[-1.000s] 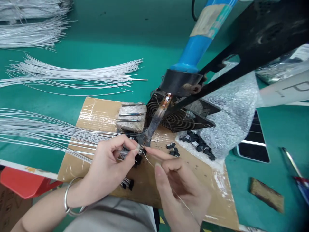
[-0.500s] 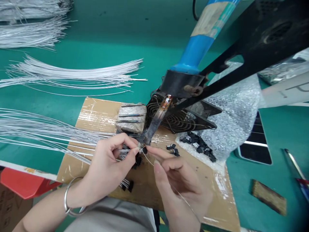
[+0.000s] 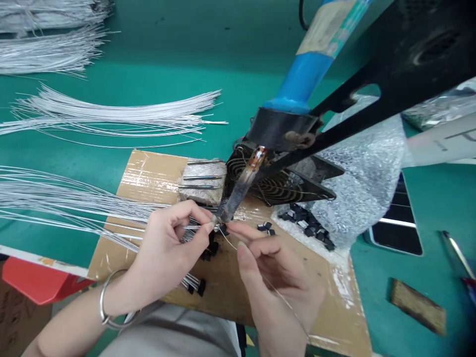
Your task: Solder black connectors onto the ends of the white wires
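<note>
My left hand [image 3: 167, 260] is closed in a pinch on the end of a thin white wire, right under the tip of a soldering iron [image 3: 238, 191]. The iron is clamped at a slant, its blue handle uppermost. My right hand [image 3: 277, 282] pinches a thin strand of solder wire [image 3: 286, 301] between thumb and fingers. The strand's upper end reaches the iron's tip. A small black connector [image 3: 223, 230] lies between the two sets of fingertips, partly hidden. Several white wires [image 3: 74, 196] run in from the left, passing behind my left hand.
A cardboard sheet [image 3: 145, 173] lies beneath my hands, with a pad [image 3: 203, 183] of spare tips. A black fan [image 3: 271, 186] sits behind the iron. Loose black connectors [image 3: 307, 223], bubble wrap [image 3: 364, 178] and a phone [image 3: 399, 233] are on the right. White wire bundles [image 3: 119, 111] lie further back.
The black connector by the iron's tip has shifted slightly and shows less clearly. Both hands keep their grips and almost the same place; the view has moved slightly.
</note>
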Demonstrator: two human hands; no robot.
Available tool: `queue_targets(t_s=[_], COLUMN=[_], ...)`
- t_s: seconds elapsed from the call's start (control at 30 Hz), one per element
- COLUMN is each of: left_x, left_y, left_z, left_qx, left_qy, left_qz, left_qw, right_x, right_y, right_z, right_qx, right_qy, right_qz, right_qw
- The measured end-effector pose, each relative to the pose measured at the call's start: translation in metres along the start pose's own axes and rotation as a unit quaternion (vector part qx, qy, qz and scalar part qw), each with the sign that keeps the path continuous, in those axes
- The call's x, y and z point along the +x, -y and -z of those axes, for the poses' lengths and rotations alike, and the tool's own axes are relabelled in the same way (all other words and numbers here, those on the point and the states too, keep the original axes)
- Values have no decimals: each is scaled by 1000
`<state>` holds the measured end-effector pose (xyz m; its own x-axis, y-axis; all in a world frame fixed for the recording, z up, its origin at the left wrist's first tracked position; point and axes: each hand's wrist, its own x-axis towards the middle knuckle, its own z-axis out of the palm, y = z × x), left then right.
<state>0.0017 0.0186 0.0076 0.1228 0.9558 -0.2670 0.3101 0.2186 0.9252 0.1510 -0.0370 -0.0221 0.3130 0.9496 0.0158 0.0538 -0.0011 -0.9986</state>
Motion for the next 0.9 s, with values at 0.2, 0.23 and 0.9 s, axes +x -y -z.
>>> queue_targets(t_s=[0.2, 0.23, 0.9], left_x=[3, 3, 4], left_y=[-4, -5, -10], left_z=[1, 2, 3], left_qx=[5, 2, 0], left_qy=[-4, -2, 2], left_qz=[6, 7, -2], left_qw=[1000, 1000, 1000], right_x=[3, 4, 5], right_y=[2, 3, 6], right_z=[1, 1, 1], right_qx=[3, 1, 10], right_qy=[-1, -2, -5], right_qz=[-7, -6, -2], right_qw=[1000, 1000, 1000])
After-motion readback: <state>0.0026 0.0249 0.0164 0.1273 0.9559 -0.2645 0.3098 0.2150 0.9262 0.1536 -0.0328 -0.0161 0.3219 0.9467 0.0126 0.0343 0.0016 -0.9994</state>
